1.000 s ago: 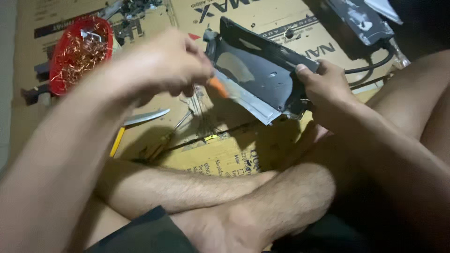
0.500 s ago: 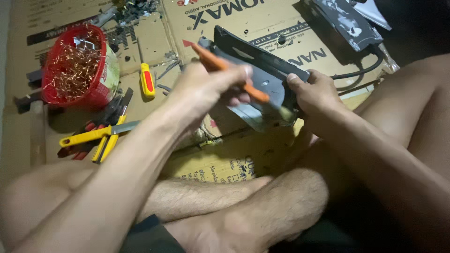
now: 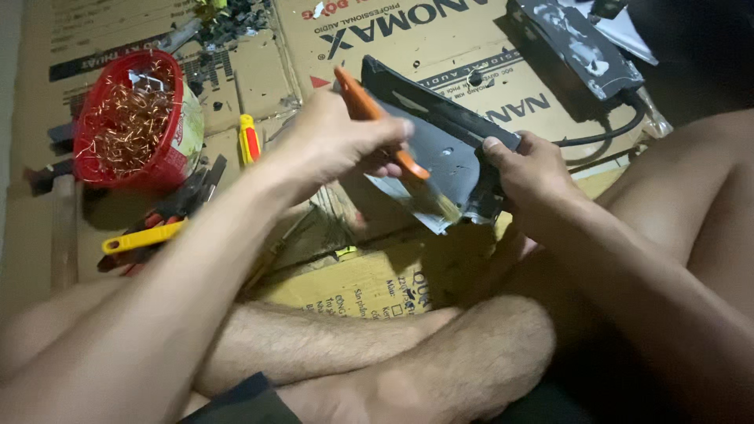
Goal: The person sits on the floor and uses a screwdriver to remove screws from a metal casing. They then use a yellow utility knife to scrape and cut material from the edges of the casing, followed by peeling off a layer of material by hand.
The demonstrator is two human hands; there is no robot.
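Left hand (image 3: 334,141) pinches an orange-handled brush (image 3: 389,149), bristles at 5 o'clock on the dark metal panel (image 3: 440,149); right hand (image 3: 534,169) clamps its edge (dusting step, prob.). Next: short, light strokes w/ steady grip.

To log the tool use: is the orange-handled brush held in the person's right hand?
No, the left hand holds the orange-handled brush, while the right hand holds the dark metal panel.

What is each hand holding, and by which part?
Left hand: orange-handled brush, gripped mid-handle. Right hand: dark metal panel, gripped at its right edge.
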